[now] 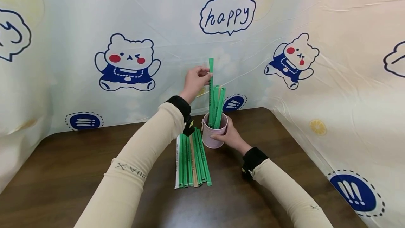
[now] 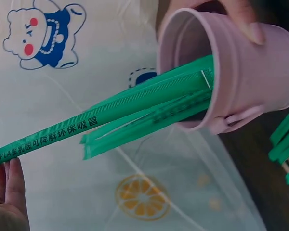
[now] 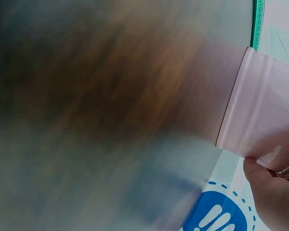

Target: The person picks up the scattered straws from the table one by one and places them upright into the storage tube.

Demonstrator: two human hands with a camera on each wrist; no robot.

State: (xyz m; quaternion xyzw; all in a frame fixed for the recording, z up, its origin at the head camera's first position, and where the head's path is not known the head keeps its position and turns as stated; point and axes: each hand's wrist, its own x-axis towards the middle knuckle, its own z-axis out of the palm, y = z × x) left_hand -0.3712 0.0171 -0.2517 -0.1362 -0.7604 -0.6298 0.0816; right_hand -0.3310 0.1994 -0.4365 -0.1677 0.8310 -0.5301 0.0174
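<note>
My left hand (image 1: 197,81) pinches a green paper-wrapped straw (image 1: 211,80) near its top, and the straw's lower end is inside a pink pail (image 1: 212,139). Dark printed characters run along this straw (image 2: 48,138) in the left wrist view. Several other green-wrapped straws (image 1: 220,106) lean in the pail beside it, lower than the held one. My right hand (image 1: 233,137) grips the pail's side, thumb across the front. In the right wrist view, the right hand (image 3: 274,192) holds the pail (image 3: 274,101) near its base.
On the brown table (image 1: 95,171) left of the pail lies a row of wrapped straws (image 1: 196,161), mostly green, with a white one at the left and a brown one among them. A printed sheet (image 1: 177,20) with bears hangs behind and along the right side.
</note>
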